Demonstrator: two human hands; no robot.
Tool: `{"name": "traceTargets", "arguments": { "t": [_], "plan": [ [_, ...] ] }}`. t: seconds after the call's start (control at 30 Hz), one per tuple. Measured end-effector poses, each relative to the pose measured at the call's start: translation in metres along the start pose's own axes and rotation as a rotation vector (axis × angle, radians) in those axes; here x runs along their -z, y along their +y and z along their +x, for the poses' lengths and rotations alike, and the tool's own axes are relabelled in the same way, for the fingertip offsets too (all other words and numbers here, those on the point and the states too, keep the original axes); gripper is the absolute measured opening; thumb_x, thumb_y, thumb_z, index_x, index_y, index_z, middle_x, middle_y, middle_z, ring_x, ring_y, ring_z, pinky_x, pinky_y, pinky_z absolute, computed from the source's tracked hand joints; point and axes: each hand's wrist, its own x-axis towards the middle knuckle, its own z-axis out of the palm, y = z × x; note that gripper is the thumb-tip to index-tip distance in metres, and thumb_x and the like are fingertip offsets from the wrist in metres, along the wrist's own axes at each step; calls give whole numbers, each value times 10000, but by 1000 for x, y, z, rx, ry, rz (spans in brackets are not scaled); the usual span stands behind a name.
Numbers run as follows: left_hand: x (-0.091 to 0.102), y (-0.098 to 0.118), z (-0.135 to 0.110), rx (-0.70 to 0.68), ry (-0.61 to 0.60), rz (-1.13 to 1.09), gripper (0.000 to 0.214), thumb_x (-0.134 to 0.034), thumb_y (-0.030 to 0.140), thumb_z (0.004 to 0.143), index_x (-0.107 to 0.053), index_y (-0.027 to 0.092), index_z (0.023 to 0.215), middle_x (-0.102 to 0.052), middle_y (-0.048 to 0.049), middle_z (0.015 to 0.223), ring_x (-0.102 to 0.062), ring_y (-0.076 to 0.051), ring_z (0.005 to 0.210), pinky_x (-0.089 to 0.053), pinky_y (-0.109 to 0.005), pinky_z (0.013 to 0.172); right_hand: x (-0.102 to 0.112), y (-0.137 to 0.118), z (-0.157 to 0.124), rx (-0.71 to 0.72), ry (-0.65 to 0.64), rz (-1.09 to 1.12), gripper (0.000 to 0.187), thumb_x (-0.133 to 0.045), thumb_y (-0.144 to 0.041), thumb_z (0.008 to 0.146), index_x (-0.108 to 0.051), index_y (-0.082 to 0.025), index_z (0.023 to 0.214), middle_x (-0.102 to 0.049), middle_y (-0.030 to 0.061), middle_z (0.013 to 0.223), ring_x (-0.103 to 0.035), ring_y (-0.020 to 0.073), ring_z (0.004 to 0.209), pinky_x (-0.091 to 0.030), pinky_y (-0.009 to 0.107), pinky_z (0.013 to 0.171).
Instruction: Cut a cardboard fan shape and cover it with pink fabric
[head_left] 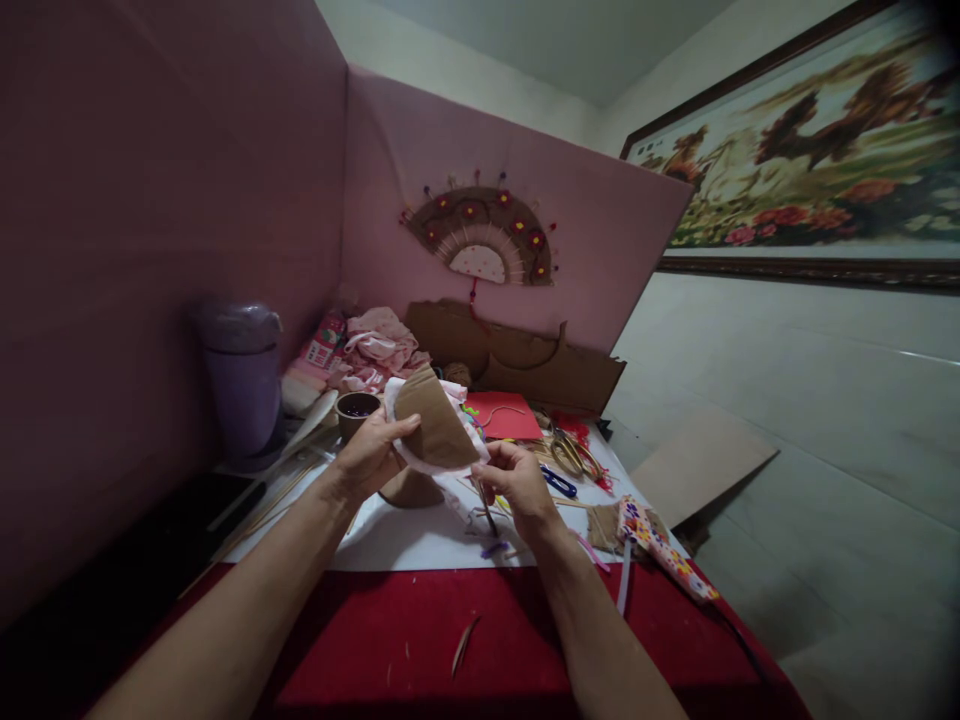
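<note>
A brown cardboard piece [436, 420] with a curved edge is raised above the table, and white cloth [391, 392] sticks out around its border. My left hand [373, 455] grips it from the left, thumb flat on the cardboard. At its lower right corner, the fingers of my right hand [517, 482] are pinched on the cloth edge. A thin dark stick-like thing [487, 510] points down below those fingers; whether I hold it is unclear. Under my left hand, a brown round object [411, 489] is partly covered.
Gold-handled scissors [571, 455], a blue-handled tool [559, 482] and red paper [504, 415] lie to the right. A flowered glue gun [664, 550] rests at the right edge. A dark cup [357, 412] and purple bin [244, 390] stand left. A decorated fan [487, 225] hangs behind.
</note>
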Motion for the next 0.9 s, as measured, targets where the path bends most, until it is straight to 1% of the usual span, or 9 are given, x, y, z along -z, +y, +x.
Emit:
{"name": "traceTargets", "arguments": {
  "t": [0.2, 0.33, 0.4, 0.5, 0.6, 0.67, 0.77, 0.83, 0.9],
  "plan": [
    [1, 2, -1, -24, -32, -11, 529, -674, 75, 692, -551, 165, 1199, -705, -66, 936, -651, -173, 805, -519, -300, 777, 0, -4, -3, 7, -43, 22, 185, -701, -225, 589, -631, -145, 741, -559, -39, 553, -419, 61, 418, -335, 172, 357],
    [0, 3, -4, -4, -89, -2, 501, -660, 89, 714, -556, 175, 1197, -700, -74, 980, -650, -186, 844, -513, -328, 812, 0, -5, -4, 43, -92, 12, 237, -694, -362, 677, -636, -150, 766, -545, -26, 610, -446, 70, 497, -372, 173, 415],
    [0, 2, -4, 16, -121, 12, 482, -662, 98, 719, -568, 184, 1183, -697, -74, 1012, -649, -197, 878, -508, -335, 829, -1, -5, -4, 71, -64, -25, 265, -694, -400, 682, -619, -151, 733, -510, -36, 582, -414, 67, 475, -353, 178, 402],
    [1, 1, -5, 21, -180, 39, 454, -671, 100, 709, -597, 174, 1151, -691, -85, 1054, -643, -217, 929, -492, -328, 853, -1, -4, -3, 126, -9, -98, 267, -702, -397, 669, -582, -158, 675, -476, -45, 562, -380, 69, 456, -325, 189, 383],
    [2, 4, -6, -4, -213, 53, 522, -681, 87, 685, -587, 171, 1191, -700, -93, 1039, -645, -239, 941, -480, -332, 868, 0, -4, -3, 163, -8, -172, 237, -681, -375, 683, -574, -166, 658, -480, -40, 570, -389, 78, 463, -328, 202, 400],
    [1, 8, -8, -33, -209, 38, 593, -674, 81, 682, -550, 196, 1251, -697, -84, 1063, -633, -247, 982, -466, -338, 893, 1, -5, -3, 183, -2, -235, 202, -670, -340, 684, -573, -168, 643, -489, -35, 579, -398, 82, 473, -328, 207, 419],
    [-2, 14, -10, -77, -176, -1, 651, -650, 68, 688, -509, 253, 1296, -648, -46, 1186, -572, -234, 1104, -418, -326, 962, 0, -8, -5, 187, 9, -320, 158, -649, -299, 685, -572, -171, 634, -487, -34, 578, -398, 88, 487, -325, 211, 441],
    [-5, 20, -13, -78, -154, -31, 591, -637, 133, 726, -516, 255, 1292, -610, -34, 1247, -512, -232, 1183, -381, -323, 1001, -2, -10, -7, 184, 14, -352, 149, -638, -292, 687, -570, -174, 627, -479, -37, 566, -390, 92, 491, -321, 213, 450],
    [-8, 25, -17, -43, -165, -78, 494, -597, 311, 791, -537, 236, 1275, -594, -48, 1269, -460, -252, 1235, -365, -351, 1016, -4, -13, -8, 189, 22, -357, 143, -629, -295, 691, -575, -176, 633, -488, -34, 573, -394, 97, 502, -324, 215, 461]
  ]
}}
